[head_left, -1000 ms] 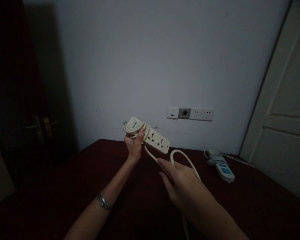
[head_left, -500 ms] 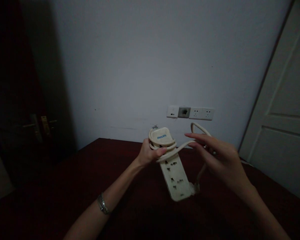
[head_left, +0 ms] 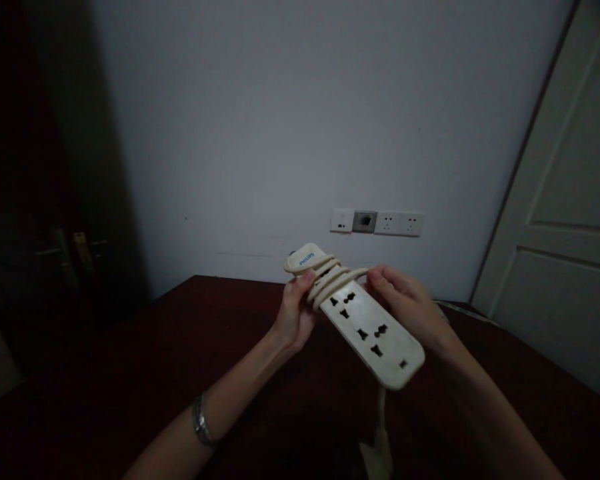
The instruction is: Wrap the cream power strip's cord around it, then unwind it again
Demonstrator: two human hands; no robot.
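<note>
A white power strip [head_left: 367, 327] with PHILIPS lettering is held up, tilted, its sockets facing me. Several turns of its white cord [head_left: 334, 279] wrap round the upper half. My left hand [head_left: 296, 312] grips the strip's upper left side, thumb pressed on the wound cord. On the other side, my right hand [head_left: 405, 300] pinches the cord where it leaves the turns; part of its fingers is hidden behind the strip. Below the strip's lower end hangs a white plug [head_left: 377, 457] on a short length of cord, cut by the frame's bottom edge.
A dark red tabletop [head_left: 220, 313] lies beneath, reaching a pale wall. Wall sockets [head_left: 399, 224] sit just above its far edge. A thin cable [head_left: 470, 312] lies at the table's far right, by a white door [head_left: 565, 200]. Dark doors with handles [head_left: 83, 247] stand left.
The right hand has carried the cord round the strip and drawn it close, adding to the turns. The strip has tilted, its lower end swinging right. The plug now hangs in view.
</note>
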